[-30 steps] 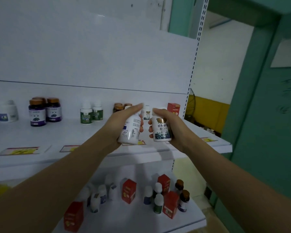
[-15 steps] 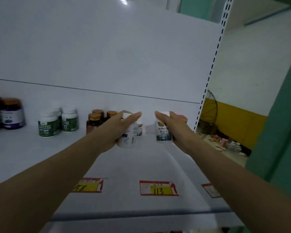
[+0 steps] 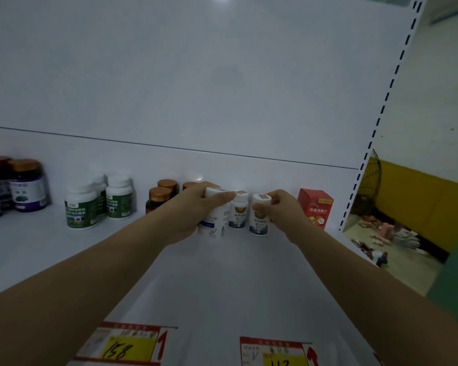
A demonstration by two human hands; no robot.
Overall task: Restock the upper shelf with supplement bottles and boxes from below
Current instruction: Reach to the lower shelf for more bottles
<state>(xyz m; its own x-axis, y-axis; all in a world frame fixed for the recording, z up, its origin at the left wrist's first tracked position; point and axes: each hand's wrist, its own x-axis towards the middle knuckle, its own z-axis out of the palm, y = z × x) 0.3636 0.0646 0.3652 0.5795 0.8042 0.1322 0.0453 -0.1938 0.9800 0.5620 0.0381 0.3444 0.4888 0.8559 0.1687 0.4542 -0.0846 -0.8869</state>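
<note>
Left grip (image 3: 193, 215) closed around white bottle (image 3: 215, 220), right grip (image 3: 282, 208) pinching labelled bottle (image 3: 259, 220), both at back of upper shelf (image 3: 222, 281).

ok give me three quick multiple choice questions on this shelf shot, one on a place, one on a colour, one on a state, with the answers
1. Where on the shelf is the red box?
A. at the far left end
B. just right of the right hand
C. at the front edge

2. What colour are the caps of the green-label bottles?
A. gold
B. red
C. white

3. What is the left hand doing?
A. gripping a white bottle
B. lying flat on the shelf
C. hanging empty

Answers:
1 B, the box stands at the back beside the right hand.
2 C, their lids are plainly white.
3 A, its thumb and fingers wrap round the bottle.
</note>
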